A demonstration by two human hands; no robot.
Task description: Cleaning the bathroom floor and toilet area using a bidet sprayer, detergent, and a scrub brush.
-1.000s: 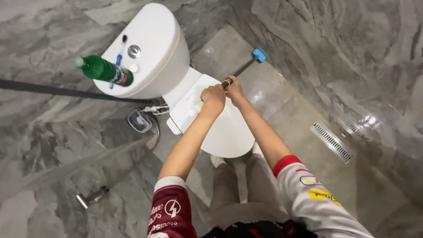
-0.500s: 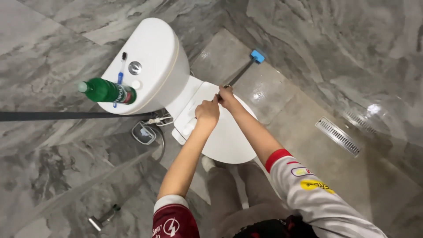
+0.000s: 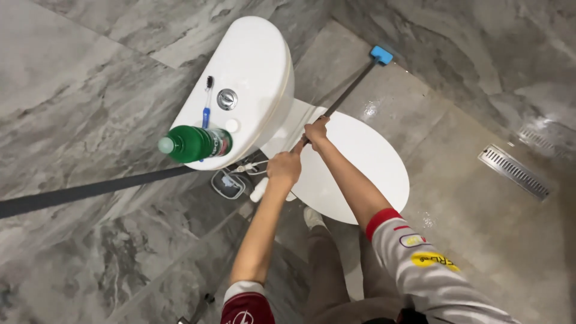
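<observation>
Both my hands grip a long dark handle (image 3: 345, 95) that ends in a blue scrubber head (image 3: 381, 55) on the wet floor by the far wall. My right hand (image 3: 315, 131) holds the handle higher up, over the closed white toilet lid (image 3: 366, 162). My left hand (image 3: 284, 168) holds the near end, beside the toilet seat's side control panel. The white toilet tank (image 3: 255, 66) stands just behind my hands.
On the tank lid stand a green bottle (image 3: 195, 144) and a blue toothbrush (image 3: 206, 108) near the chrome flush button (image 3: 227, 98). A floor drain grate (image 3: 513, 171) lies at right. Grey marble walls close in at left and behind. A dark strap (image 3: 84, 192) crosses the left.
My view has swung left and nearer the toilet. The scrubber head has moved farther along the floor toward the wall, and my left hand has slid down to the handle's near end.
</observation>
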